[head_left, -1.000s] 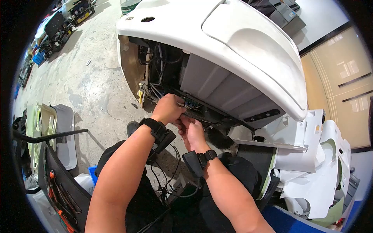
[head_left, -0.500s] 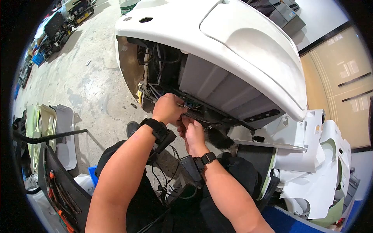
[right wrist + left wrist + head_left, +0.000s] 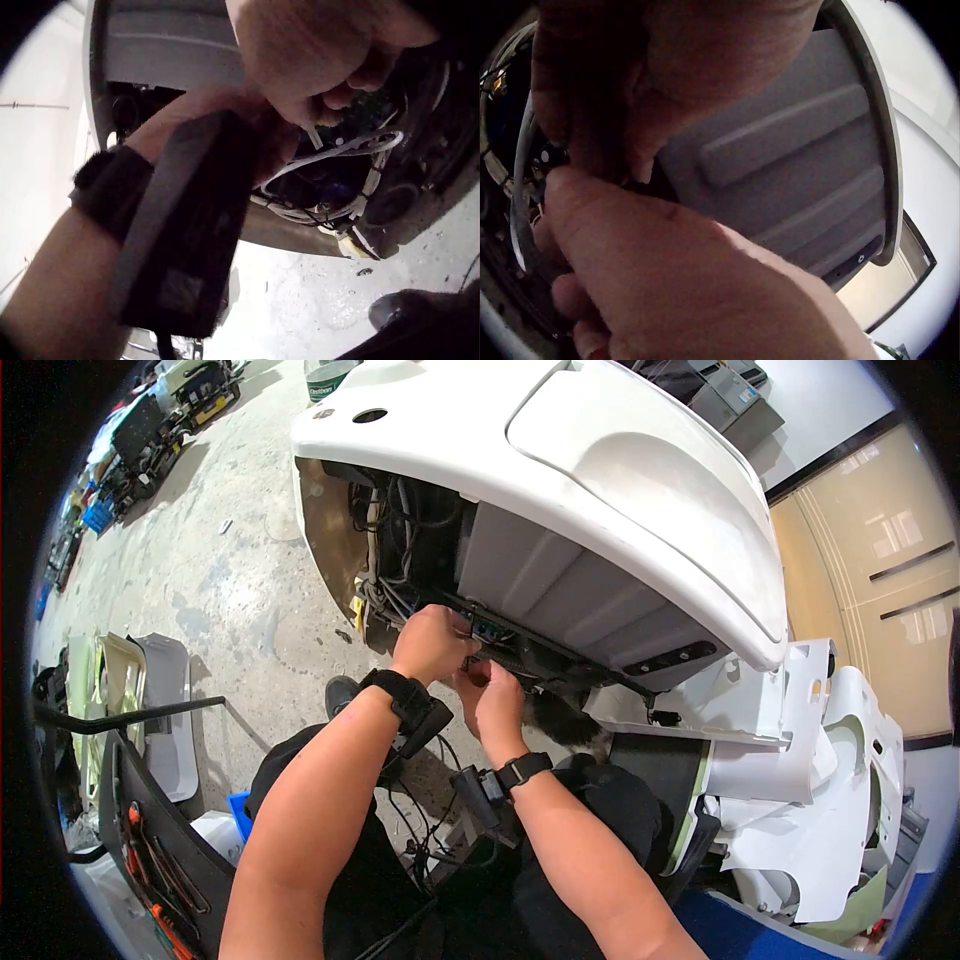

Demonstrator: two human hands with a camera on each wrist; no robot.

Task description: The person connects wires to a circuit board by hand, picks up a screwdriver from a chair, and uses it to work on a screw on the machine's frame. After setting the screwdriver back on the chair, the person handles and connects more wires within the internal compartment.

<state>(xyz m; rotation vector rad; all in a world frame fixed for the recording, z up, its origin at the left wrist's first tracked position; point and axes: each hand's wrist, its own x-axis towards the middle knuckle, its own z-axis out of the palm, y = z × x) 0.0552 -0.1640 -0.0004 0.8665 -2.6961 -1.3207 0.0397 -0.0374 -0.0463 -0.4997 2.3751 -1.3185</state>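
In the head view my left hand (image 3: 432, 644) and right hand (image 3: 494, 702) meet at the lower opening of a machine with a white cover (image 3: 430, 435). A thin dark strand (image 3: 472, 622) shows at my left fingertips, which pinch it. My right thumb and forefinger pinch close below, at the strand's lower end; I cannot tell what kind of strand it is. Behind the fingers sits a green circuit board (image 3: 488, 629). The left wrist view shows the fingertips of both hands together, hiding most of what they hold. A looped white cable (image 3: 337, 154) runs near the fingers in the right wrist view.
Bundled cables (image 3: 385, 550) hang in the opening, left of a grey ribbed panel (image 3: 560, 585). White shell parts (image 3: 790, 820) lie at the right. Pliers (image 3: 150, 870) rest in a dark tray at the lower left. Loose black cables (image 3: 425, 840) hang between the legs.
My right wrist has turned and its fingers have shifted slightly, with the gap between thumb and forefinger now showing. My left hand stays almost in place. The view has drifted slightly.
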